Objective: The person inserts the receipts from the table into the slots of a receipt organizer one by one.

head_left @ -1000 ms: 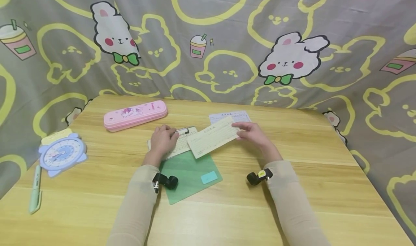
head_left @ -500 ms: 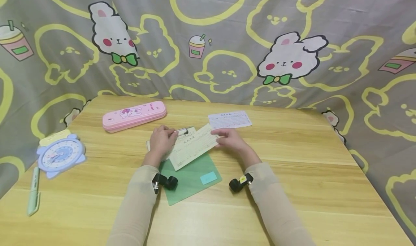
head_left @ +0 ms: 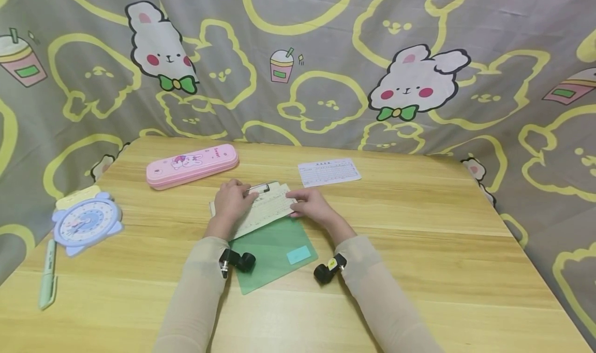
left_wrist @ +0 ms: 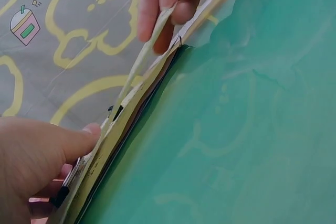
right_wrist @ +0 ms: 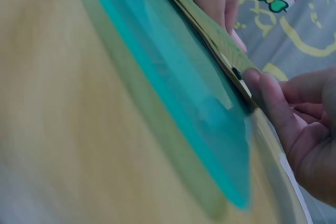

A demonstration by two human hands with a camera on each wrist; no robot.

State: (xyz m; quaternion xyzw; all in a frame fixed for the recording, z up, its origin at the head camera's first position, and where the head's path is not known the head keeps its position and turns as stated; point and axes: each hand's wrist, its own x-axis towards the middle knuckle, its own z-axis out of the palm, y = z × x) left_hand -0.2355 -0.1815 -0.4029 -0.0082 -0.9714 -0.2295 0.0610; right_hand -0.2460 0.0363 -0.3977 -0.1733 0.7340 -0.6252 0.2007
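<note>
A translucent green clipboard [head_left: 272,270] lies at the table's middle, its metal clip [head_left: 258,189] at the far edge. Over its upper part are pale yellow printed paper sheets [head_left: 265,208]. My left hand [head_left: 231,205] holds the clipboard at the clip; in the left wrist view the left thumb [left_wrist: 84,139] lies along the top sheet's edge while the other fingers are partly hidden below. Beside the sheet's right end, my right hand [head_left: 312,206] pinches the top sheet between thumb and fingers. In the right wrist view the right fingertips [right_wrist: 254,80] meet the paper corner.
A white printed slip [head_left: 329,172] lies behind the right hand. Back left is a pink pencil case [head_left: 193,166]. Farther left sit a blue toy clock [head_left: 87,222], a yellow pad [head_left: 76,196] and a green highlighter [head_left: 48,278]. A cyan rectangle [head_left: 298,255] is on the clipboard.
My right hand has moved left, bringing the top sheet over the papers on the clipboard and up to the clip. The white slip is uncovered now. My left hand stays at the clip.
</note>
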